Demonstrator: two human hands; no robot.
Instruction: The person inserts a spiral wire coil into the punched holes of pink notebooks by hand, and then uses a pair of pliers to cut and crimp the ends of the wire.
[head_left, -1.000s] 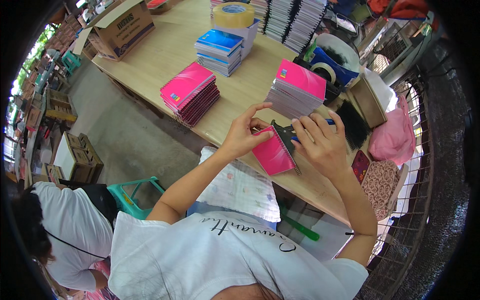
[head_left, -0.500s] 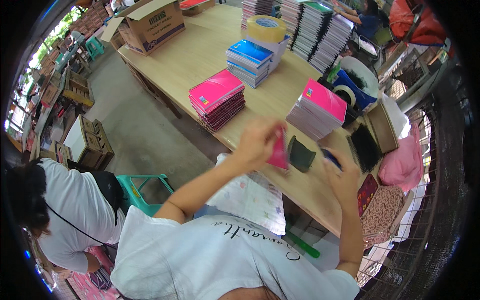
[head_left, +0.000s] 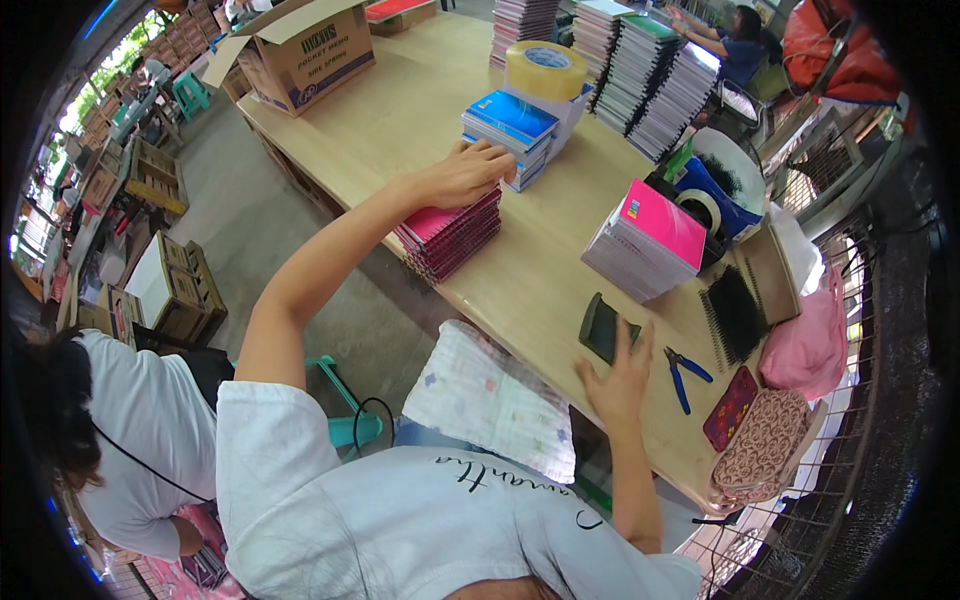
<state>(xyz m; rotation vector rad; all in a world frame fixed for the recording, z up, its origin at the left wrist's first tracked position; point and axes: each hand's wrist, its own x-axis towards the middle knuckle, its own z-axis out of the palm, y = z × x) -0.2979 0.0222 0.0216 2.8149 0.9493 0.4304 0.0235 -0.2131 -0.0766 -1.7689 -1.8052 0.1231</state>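
My left hand (head_left: pixel 465 177) lies on top of a stack of pink spiral notebooks (head_left: pixel 452 243) at the table's near left edge. Its fingers bend over the far side of the top notebook, hiding much of the cover. Fingers spread, my right hand (head_left: pixel 622 385) hovers at a dark green block-like piece (head_left: pixel 603 328) and holds nothing. Blue-handled pliers (head_left: pixel 686 375) rest on the table just right of that hand. Beyond the block stands a second stack of pink-covered notebooks (head_left: pixel 645 240), their pages' edges toward me.
Blue notebooks (head_left: pixel 510 125) and a tape roll (head_left: pixel 546 70) stand farther back. Black spiral coils (head_left: pixel 735 315), a pink bag (head_left: pixel 805 345) and a patterned pouch (head_left: pixel 765 445) line the right side. A cardboard box (head_left: pixel 305 60) sits far left; a person (head_left: pixel 150 430) works at my left.
My left hand has carried a pink notebook away from me onto the left stack. My right hand has let go of the pliers, opened, and moved left to the dark block.
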